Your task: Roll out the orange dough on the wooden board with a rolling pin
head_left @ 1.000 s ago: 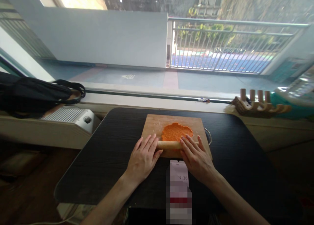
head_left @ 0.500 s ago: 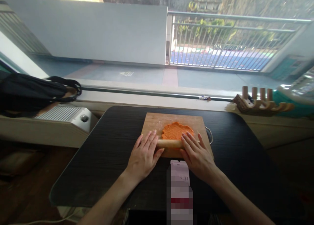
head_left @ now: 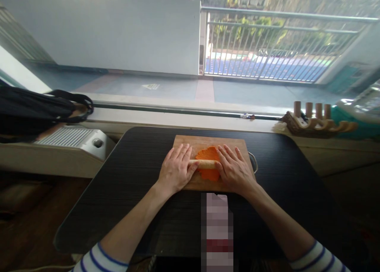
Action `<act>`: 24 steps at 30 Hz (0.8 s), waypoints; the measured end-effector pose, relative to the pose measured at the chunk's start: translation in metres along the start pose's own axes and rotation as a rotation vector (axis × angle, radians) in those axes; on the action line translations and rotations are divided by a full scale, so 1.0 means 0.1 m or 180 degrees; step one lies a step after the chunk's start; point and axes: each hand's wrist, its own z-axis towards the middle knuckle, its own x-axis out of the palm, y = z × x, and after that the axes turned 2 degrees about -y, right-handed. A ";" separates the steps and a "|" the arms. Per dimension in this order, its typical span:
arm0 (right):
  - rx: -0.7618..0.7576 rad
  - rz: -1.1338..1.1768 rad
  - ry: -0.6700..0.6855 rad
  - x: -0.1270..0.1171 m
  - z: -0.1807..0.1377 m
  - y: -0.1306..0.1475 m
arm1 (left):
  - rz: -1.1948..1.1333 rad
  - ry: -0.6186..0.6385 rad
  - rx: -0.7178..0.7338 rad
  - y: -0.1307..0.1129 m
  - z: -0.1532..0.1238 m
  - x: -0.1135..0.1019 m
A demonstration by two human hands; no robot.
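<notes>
A pale wooden rolling pin [head_left: 204, 164] lies across a flat orange sheet of dough [head_left: 210, 174] on a wooden cutting board [head_left: 200, 184]. My left hand [head_left: 175, 167] covers the pin's left end, fingers forward over it and thumb on the near side. Over the right end rests my right hand [head_left: 234, 166], gripping in the same way, with its thumb against the pin. Both palms hide the ends of the pin. Part of the dough's right side is under my right hand.
The board sits on a black table [head_left: 142, 157]; a metal handle [head_left: 253, 162] shows at its right. Near the front edge is a pale pink packet [head_left: 216, 216], partly blurred out. A black bag [head_left: 35, 112] lies at left, and a wooden rack [head_left: 311, 123] stands on the sill.
Both hands have pushed the rolling pin forward, from the dough's near edge to about its middle. Dough now shows on the near side of the pin. The view has shifted slightly.
</notes>
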 end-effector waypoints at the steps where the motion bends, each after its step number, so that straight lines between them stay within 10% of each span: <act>1: -0.0012 0.0013 -0.0022 0.00 -0.04 0.02 | -0.0024 -0.0001 0.0033 0.00 -0.04 -0.01; 24: -0.0185 0.0190 -0.0568 0.01 -0.59 0.25 | -0.0006 -0.0121 0.0285 -0.14 -0.50 -0.18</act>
